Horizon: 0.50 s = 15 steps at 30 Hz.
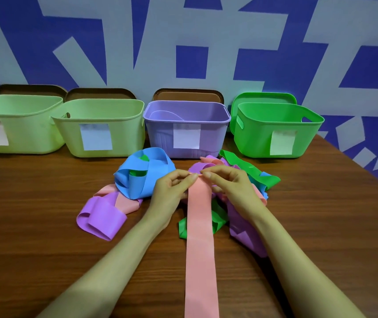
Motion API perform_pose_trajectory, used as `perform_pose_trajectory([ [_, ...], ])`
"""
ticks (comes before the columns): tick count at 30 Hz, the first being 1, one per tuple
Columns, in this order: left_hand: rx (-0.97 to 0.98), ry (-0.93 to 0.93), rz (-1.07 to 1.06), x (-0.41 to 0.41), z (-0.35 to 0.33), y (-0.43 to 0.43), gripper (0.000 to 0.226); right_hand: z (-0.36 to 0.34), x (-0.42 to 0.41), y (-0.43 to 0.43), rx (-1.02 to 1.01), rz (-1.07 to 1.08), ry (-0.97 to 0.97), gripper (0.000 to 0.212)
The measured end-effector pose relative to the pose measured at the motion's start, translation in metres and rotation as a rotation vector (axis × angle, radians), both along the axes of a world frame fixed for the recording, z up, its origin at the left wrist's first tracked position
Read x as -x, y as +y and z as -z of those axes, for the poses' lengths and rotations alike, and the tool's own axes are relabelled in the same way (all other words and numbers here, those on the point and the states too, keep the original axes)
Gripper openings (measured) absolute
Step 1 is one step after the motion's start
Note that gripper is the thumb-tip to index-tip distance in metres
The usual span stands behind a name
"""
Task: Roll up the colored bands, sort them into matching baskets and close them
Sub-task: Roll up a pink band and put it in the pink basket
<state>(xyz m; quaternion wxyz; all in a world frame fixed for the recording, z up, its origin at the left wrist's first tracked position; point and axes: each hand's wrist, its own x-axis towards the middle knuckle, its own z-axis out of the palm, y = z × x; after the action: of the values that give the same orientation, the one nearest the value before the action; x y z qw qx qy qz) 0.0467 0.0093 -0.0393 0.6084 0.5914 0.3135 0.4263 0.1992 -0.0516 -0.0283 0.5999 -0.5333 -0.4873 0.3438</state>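
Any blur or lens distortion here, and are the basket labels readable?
Head view: wide-angle stretch warps the far-left basket and bright green basket; lighting soft, shadows faint; left hand, right hand and pink band sharp; white label on the purple basket smeared, unreadable.

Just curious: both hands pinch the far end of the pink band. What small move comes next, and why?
Probably fold that end over toward the person to start the roll: the left hand and right hand pinch the pink band at its far edge, and its length lies flat, unrolled, on the table.
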Motion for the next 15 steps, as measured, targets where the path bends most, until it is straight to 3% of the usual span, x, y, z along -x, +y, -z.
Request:
perform_pose_trajectory([
  [6,0.064,-0.027,0.038,-0.0001,0.0008,-0.0007,0.006,0.0014,-0.0019,-0.002,0.015,0.011,0.031,0.019],
  [15,0.073,-0.006,0.08,0.0017,-0.0002,-0.0018,0.015,0.0039,-0.0005,-0.0023,0.0,0.014,0.06,0.018],
])
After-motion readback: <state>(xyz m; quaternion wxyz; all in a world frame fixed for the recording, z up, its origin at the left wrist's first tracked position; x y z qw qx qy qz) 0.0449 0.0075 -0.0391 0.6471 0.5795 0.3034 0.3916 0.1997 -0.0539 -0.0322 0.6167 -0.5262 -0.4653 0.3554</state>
